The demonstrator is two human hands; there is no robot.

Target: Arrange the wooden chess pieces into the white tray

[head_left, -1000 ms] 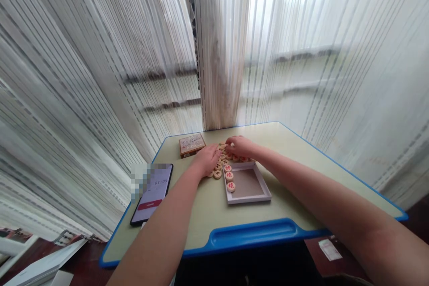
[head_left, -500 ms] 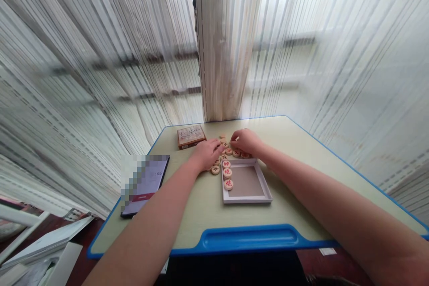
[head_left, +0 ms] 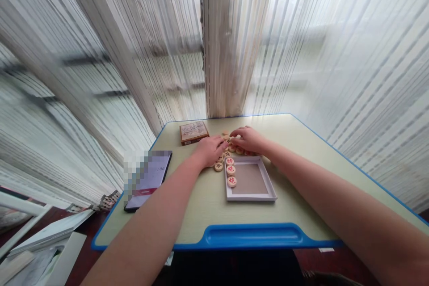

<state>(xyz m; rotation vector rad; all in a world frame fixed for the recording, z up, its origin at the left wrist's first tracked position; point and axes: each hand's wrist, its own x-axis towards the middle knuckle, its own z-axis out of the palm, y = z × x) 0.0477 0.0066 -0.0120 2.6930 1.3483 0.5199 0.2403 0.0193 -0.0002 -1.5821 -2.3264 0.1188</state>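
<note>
Wooden Chinese chess pieces (head_left: 218,166) lie in a loose heap on the table, partly covered by my hands. My left hand (head_left: 210,149) rests over the heap's left side, fingers stretched out. Across from it, my right hand (head_left: 248,139) reaches over the right side with bent fingers; thumb and index finger look apart, with no piece visible between them. Just in front of the heap is a shallow white box tray (head_left: 251,197). Three red-marked pieces stand in a column along its left side: a general (head_left: 229,161) and two cannons (head_left: 231,176).
A brown printed box (head_left: 193,131) sits behind my left hand. A tablet or phone (head_left: 152,178), partly pixelated, lies at the table's left edge. The table (head_left: 187,214) has a blue rim with a moulded groove (head_left: 253,234) in front. Sheer curtains (head_left: 228,53) hang behind.
The view has shifted slightly, so everything sits a little further right. My right hand's fingers reach slightly further toward the left hand. The three pieces in the tray have not moved.
</note>
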